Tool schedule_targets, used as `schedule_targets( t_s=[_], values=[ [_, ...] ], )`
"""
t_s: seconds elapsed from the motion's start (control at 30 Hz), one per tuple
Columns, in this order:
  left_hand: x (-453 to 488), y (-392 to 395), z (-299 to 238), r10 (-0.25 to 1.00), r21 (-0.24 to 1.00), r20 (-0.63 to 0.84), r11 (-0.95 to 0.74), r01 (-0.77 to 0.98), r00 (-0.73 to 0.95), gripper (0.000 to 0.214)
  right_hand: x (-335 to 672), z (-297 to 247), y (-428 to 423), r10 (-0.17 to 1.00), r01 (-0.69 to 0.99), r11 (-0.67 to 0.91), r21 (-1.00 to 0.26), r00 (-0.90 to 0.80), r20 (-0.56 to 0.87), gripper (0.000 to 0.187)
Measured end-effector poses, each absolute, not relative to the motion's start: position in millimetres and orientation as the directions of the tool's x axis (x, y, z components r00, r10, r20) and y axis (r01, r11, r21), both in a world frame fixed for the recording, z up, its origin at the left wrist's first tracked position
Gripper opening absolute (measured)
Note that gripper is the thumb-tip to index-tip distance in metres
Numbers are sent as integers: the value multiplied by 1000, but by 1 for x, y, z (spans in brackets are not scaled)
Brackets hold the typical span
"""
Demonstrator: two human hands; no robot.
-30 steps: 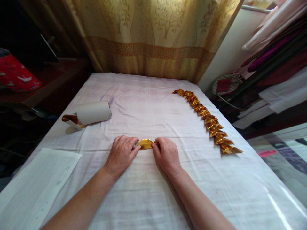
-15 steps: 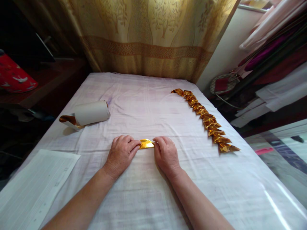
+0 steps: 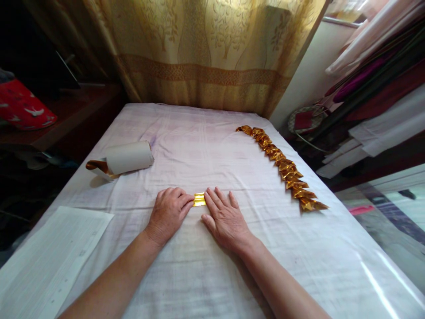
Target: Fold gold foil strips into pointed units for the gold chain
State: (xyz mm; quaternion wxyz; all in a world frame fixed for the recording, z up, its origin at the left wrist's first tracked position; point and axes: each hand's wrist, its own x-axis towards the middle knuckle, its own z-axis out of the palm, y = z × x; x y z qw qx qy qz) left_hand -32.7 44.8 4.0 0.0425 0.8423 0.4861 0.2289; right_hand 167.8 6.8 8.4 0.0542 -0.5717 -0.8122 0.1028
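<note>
A small, shiny gold strip of folded foil paper (image 3: 199, 200) lies on the broad surface covered with pale, wrinkled cloth (image 3: 189, 274), between the person's two hands. The left hand (image 3: 169, 213) pinches the left end of the strip between thumb and bent fingers. The right hand (image 3: 226, 218) is opened flat, palm down, with its fingertips over the right end of the strip (how hard they press, I cannot tell). At the right side of the surface, well apart from the hands, lies a long row of pointed, folded gold foil pieces (image 3: 287, 172). On the left side there is a white paper roll with gold inner face (image 3: 129, 157), its loose end curling. Nearer to the person, a white rectangular sheet with faint lines (image 3: 55, 257) lies beside the left forearm.
</note>
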Motion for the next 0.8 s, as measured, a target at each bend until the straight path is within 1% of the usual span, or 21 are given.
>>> schedule_targets(
  t_s=[0.1,0.2,0.27,0.37,0.43,0.53,0.67,0.8],
  values=[
    [-33,45,4,839,283,337,-522,804,426,13,178,9,5,955,940,276,-203,-292,-56,58],
    [-30,41,4,814,224,380,-542,810,440,18,181,9,4,955,942,274,-193,-290,-63,60],
    [-25,36,4,769,171,396,-599,782,502,26,180,8,3,954,941,278,-195,-293,-53,60],
    [-16,29,1,705,128,324,-693,710,631,43,180,6,3,956,938,282,-201,-293,-26,59],
    [-13,25,-1,705,123,262,-701,702,659,52,180,5,3,956,936,284,-206,-292,-13,59],
    [-14,23,-5,734,114,206,-675,729,647,59,180,5,3,958,937,278,-213,-288,-14,59],
    [-29,20,-7,758,97,187,-647,757,624,62,180,6,3,962,942,259,-216,-271,-28,60],
    [-52,15,-4,759,50,172,-643,764,628,61,180,6,3,963,940,250,-231,-266,-37,59]
  ],
)
